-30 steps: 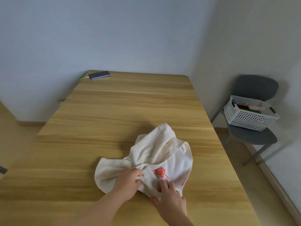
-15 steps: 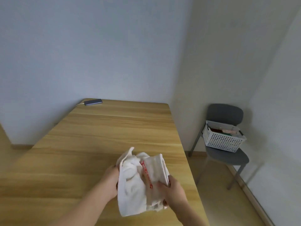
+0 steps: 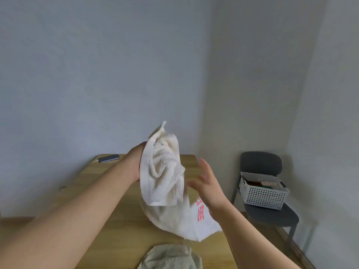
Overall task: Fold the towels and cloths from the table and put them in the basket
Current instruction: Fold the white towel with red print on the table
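A crumpled white towel (image 3: 165,177) with red printed characters hangs in the air above the wooden table (image 3: 116,230). My left hand (image 3: 137,162) holds its upper part from behind; the fingers are hidden by the cloth. My right hand (image 3: 208,183) is just right of the towel with straight, spread fingers, touching or nearly touching the cloth. A second, greenish-grey towel (image 3: 171,257) lies bunched at the table's near edge. The white perforated basket (image 3: 262,193) sits on a grey chair to the right and holds some folded cloths.
A dark phone (image 3: 108,158) with a cable lies at the table's far left corner. The grey chair (image 3: 272,210) stands in the room's corner, right of the table. Walls close in behind and to the right.
The towel has been lifted from the table to chest height. My right hand has let go of it and spread its fingers. The view tilted up and the greenish towel came into sight.
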